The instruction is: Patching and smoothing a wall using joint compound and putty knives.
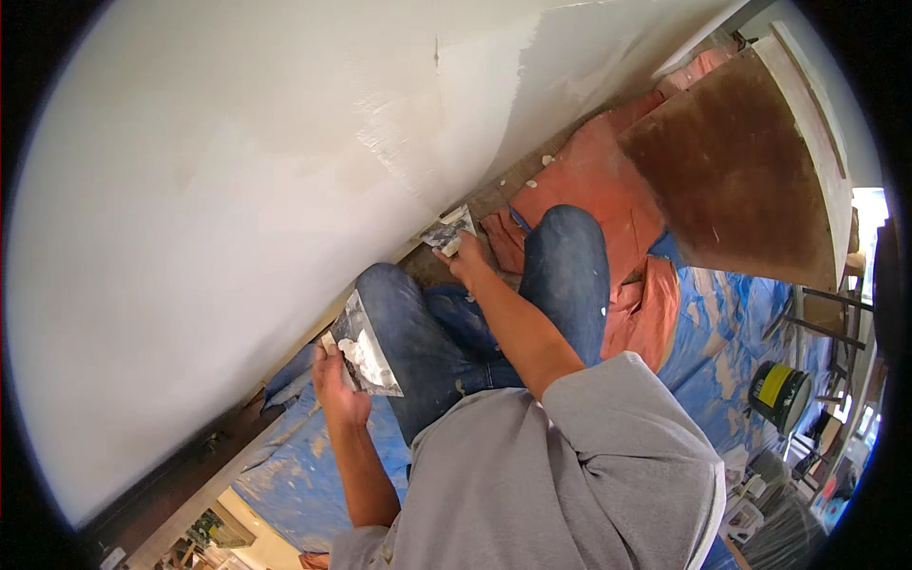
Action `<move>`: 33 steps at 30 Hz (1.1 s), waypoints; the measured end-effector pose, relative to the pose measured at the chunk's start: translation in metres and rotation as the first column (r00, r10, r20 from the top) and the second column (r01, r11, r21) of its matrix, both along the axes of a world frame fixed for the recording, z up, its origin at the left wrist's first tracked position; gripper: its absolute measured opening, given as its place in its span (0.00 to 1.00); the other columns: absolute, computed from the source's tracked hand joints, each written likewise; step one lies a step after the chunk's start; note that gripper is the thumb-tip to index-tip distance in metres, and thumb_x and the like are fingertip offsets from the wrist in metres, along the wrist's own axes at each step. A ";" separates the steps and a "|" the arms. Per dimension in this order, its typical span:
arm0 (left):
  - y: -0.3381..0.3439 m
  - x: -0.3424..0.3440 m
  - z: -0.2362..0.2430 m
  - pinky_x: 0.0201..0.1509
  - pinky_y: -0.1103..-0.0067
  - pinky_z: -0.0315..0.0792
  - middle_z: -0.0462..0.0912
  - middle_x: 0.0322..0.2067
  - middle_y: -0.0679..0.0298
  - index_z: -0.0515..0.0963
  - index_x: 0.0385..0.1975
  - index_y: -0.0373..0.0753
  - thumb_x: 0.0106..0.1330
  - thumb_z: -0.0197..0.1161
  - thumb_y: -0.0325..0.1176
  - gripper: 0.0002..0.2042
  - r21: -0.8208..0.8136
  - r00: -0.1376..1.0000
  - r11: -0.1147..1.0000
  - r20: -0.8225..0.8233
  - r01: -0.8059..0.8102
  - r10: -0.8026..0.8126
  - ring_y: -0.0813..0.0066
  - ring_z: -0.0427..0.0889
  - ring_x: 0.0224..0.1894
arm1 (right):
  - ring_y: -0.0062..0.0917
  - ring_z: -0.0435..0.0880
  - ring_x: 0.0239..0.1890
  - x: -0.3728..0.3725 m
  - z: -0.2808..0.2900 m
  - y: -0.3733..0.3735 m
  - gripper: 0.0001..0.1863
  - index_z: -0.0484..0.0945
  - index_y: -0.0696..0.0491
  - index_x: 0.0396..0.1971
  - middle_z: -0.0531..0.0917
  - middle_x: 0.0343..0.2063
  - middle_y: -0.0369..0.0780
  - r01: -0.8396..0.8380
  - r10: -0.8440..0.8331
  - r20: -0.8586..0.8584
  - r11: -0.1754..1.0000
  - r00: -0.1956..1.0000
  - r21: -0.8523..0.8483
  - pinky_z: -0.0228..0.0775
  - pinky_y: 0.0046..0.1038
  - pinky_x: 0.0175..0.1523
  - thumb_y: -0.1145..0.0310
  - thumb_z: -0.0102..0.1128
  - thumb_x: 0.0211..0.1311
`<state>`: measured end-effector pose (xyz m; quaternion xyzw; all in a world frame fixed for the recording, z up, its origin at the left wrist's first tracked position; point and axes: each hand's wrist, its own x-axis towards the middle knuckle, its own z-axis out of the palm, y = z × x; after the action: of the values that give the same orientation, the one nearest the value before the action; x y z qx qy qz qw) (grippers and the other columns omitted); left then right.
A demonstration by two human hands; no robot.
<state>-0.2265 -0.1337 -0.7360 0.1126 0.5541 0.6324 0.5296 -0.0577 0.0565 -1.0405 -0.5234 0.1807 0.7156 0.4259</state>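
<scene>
My left hand point(337, 385) grips the handle of a wide metal plaster blade point(385, 375) with a heap of white compound point(359, 353) on it, beside my left knee. Higher up, at the foot of the white wall point(228, 190), my right hand point(464, 256) is closed on a smaller putty knife point(446, 226) smeared with compound, its blade close to or on the wall. A rough white patch point(389, 142) shows on the wall above it. Both my knees in jeans are bent beneath me.
An orange sheet point(579, 171) and a blue plastic sheet point(722, 342) cover the floor. A brown board point(722, 161) leans at upper right. A dark bucket with a yellow label point(779, 399), assorted containers and metal frames stand on the right. A dark plank runs along the lower left.
</scene>
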 end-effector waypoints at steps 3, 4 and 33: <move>-0.003 0.000 -0.007 0.59 0.73 0.75 0.80 0.56 0.60 0.68 0.65 0.34 0.78 0.51 0.31 0.18 -0.023 1.000 1.000 -0.031 -0.002 0.002 0.70 0.81 0.55 | 0.37 0.79 0.55 -0.009 0.005 0.004 0.17 0.71 0.50 0.61 0.77 0.56 0.42 -0.061 0.062 0.046 0.998 0.997 -0.020 0.83 0.49 0.53 0.63 0.48 0.77; -0.004 0.001 -0.009 0.59 0.73 0.75 0.80 0.56 0.60 0.68 0.65 0.34 0.78 0.51 0.31 0.18 -0.024 0.999 1.000 -0.035 -0.002 0.001 0.70 0.81 0.55 | 0.37 0.79 0.54 -0.013 0.006 0.005 0.17 0.71 0.50 0.60 0.77 0.56 0.42 -0.090 0.090 0.060 0.996 0.994 0.001 0.83 0.49 0.53 0.63 0.48 0.77; 0.000 0.011 0.008 0.60 0.74 0.75 0.79 0.57 0.60 0.66 0.68 0.32 0.78 0.53 0.33 0.22 0.017 0.997 0.997 -0.044 0.072 -0.071 0.71 0.80 0.56 | 0.39 0.76 0.54 -0.011 0.041 0.030 0.18 0.68 0.56 0.62 0.72 0.58 0.45 -0.085 0.074 0.156 0.994 0.985 0.065 0.86 0.49 0.53 0.73 0.44 0.76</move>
<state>-0.2156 -0.1337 -0.7281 0.1509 0.5552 0.6157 0.5385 -0.0689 0.0866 -0.9993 -0.5683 0.1006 0.6955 0.4281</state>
